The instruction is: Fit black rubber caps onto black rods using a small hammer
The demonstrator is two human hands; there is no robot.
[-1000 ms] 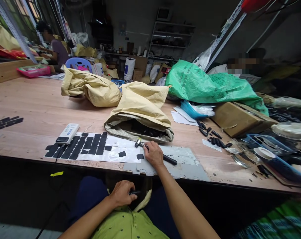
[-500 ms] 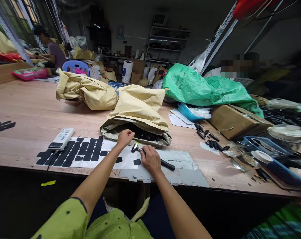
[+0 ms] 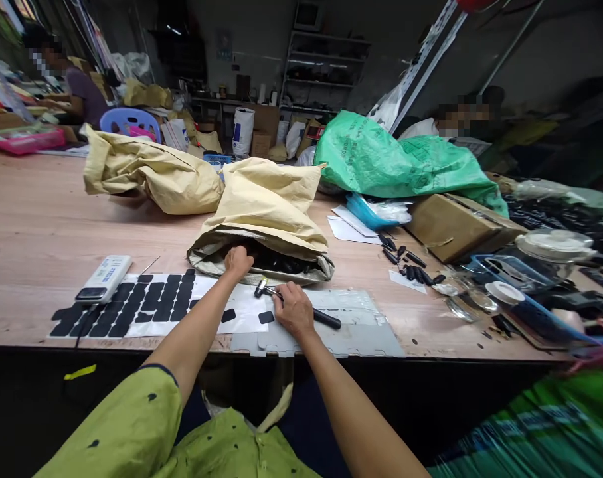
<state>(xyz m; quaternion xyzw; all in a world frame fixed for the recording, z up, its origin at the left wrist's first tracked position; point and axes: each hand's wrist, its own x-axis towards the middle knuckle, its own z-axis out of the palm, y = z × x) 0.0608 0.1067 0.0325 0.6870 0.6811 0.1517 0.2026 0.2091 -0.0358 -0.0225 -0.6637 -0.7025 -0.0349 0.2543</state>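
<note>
My left hand [image 3: 238,263] reaches into the mouth of a beige sack [image 3: 266,202] lying on the table. Its fingers look curled; whatever they hold, if anything, is hidden. Inside the sack are dark black pieces [image 3: 281,261], too shadowed to make out singly. In front of the sack, my right hand [image 3: 295,311] is closed around the shaft of a small hammer [image 3: 327,319], whose head points left. Under the hammer lies a grey sheet [image 3: 361,338]. A black rounded-square pad [image 3: 266,317] sits just left of my right hand, and rows of similar pads [image 3: 155,295] lie on white paper.
A white box-shaped device [image 3: 105,279] stands left of the pads. Behind are a second beige sack [image 3: 152,169] and a green sack [image 3: 366,156]. To the right are black handle-like parts [image 3: 416,274], a cardboard box [image 3: 461,226] and plastic containers [image 3: 555,245]. Two people sit farther back.
My left hand has moved forward from the sack's front edge into its mouth. My right hand stays on the hammer. The whole view has shifted slightly.
</note>
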